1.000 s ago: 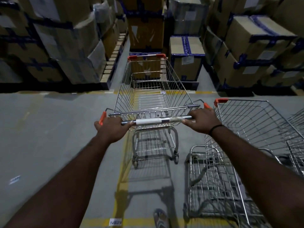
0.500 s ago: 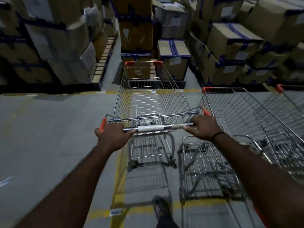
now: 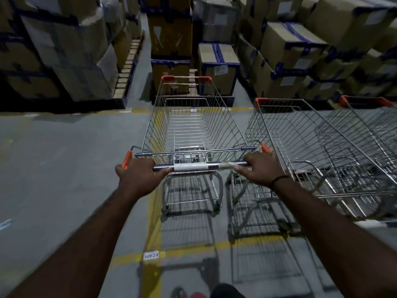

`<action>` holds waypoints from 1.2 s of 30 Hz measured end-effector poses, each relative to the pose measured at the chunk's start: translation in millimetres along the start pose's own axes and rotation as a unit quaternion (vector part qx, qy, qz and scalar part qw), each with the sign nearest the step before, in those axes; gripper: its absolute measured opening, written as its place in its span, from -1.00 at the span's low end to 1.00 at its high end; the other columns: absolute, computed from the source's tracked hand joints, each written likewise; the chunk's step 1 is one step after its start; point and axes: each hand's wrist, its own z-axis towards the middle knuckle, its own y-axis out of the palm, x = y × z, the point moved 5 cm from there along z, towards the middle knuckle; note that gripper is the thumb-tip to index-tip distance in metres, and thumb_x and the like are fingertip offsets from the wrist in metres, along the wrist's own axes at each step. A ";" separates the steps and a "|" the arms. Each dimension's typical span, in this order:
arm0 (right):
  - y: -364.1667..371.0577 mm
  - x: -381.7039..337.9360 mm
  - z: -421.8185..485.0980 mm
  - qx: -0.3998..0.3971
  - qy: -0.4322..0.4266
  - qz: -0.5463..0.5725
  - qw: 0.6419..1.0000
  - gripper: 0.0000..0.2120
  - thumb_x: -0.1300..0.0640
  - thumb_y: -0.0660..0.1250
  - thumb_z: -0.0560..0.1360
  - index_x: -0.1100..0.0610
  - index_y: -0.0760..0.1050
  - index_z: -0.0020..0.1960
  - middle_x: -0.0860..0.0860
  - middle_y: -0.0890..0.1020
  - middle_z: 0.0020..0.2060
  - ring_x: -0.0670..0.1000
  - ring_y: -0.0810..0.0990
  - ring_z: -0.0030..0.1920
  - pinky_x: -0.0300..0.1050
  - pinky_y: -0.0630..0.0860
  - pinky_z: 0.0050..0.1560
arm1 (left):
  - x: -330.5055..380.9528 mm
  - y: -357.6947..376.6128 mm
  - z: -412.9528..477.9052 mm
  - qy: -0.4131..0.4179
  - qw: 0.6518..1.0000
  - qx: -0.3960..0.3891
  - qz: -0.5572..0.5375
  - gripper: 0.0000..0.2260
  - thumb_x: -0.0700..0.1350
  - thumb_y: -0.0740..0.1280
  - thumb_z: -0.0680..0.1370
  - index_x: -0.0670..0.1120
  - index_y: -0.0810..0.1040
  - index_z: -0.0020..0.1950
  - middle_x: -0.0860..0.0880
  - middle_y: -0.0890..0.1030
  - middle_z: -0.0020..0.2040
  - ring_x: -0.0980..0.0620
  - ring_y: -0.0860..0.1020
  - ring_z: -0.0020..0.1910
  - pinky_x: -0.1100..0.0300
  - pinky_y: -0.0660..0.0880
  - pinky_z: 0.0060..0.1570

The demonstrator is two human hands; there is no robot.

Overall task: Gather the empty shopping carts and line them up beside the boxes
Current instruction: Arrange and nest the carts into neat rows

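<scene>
While my left hand (image 3: 137, 175) and right hand (image 3: 261, 169) stay wrapped round its handle (image 3: 193, 166), the cart (image 3: 189, 134) has rolled closer to the boxes (image 3: 217, 67), drawing level beside the parked cart (image 3: 311, 138) (nearly lined up).

Both bare forearms are held out forward, nearly straight. The left hand (image 3: 137, 175) is curled, knuckles up, over the left end of the chrome shopping-cart handle bar (image 3: 193, 166), which is taped white at its middle. Its right end is gripped by the right hand (image 3: 261, 168). A thin black band (image 3: 278, 179) is worn on the right wrist.
</scene>
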 end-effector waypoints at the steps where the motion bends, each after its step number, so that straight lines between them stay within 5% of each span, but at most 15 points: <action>1: -0.1 -0.5 -4.2 -0.001 -0.001 -0.001 1.000 -0.38 -0.53 -0.10 0.39 -0.07 0.47 -0.19 -0.13 0.59 -0.25 -0.05 0.55 -0.14 0.12 0.04 0.50 | -0.9 1.3 -4.4 -0.003 1.000 -0.002 0.000 -0.51 0.48 0.15 0.49 0.06 0.48 -0.17 0.08 0.50 -0.11 -0.12 0.27 0.49 -0.14 0.25 0.28; 11: 2.1 0.0 -38.9 -0.018 -0.018 0.004 1.000 -0.28 -0.55 -0.10 0.41 -0.04 0.58 -0.06 -0.11 0.63 -0.21 -0.05 0.60 -0.06 0.08 -0.01 0.48 | -4.7 15.3 -51.8 -0.035 0.999 0.026 0.017 -0.38 0.57 0.04 0.44 0.06 0.53 -0.15 0.02 0.62 0.03 -0.17 0.20 0.55 -0.17 0.27 0.23; 19: -3.9 -4.2 -70.5 -0.020 -0.032 0.012 0.999 -0.43 -0.48 0.04 0.50 -0.03 0.56 -0.10 -0.09 0.63 -0.19 -0.02 0.59 -0.05 0.09 -0.05 0.47 | 0.7 20.0 -91.7 -0.039 0.996 0.069 0.046 -0.27 0.60 -0.10 0.37 0.09 0.60 -0.09 0.09 0.60 -0.04 -0.09 0.43 0.30 -0.19 0.34 0.13; 25: -8.5 -7.8 -99.1 -0.020 -0.032 0.013 0.999 -0.47 -0.46 0.08 0.50 -0.04 0.52 -0.13 -0.07 0.63 -0.18 0.01 0.59 -0.01 0.14 -0.01 0.51 | -10.1 30.5 -111.5 -0.055 0.994 0.066 0.066 -0.18 0.66 -0.19 0.33 0.13 0.61 -0.04 0.13 0.59 0.00 -0.11 0.36 0.39 -0.16 0.36 0.09; 36: -15.0 -6.2 -139.4 -0.022 -0.040 0.023 0.999 -0.48 -0.45 0.11 0.50 -0.03 0.55 -0.09 -0.05 0.62 -0.14 0.03 0.55 0.04 0.09 0.05 0.43 | -2.3 39.9 -153.8 -0.066 0.991 0.076 0.084 -0.28 0.62 -0.10 0.40 0.16 0.62 0.01 0.14 0.60 0.04 -0.10 0.35 0.40 -0.13 0.36 0.07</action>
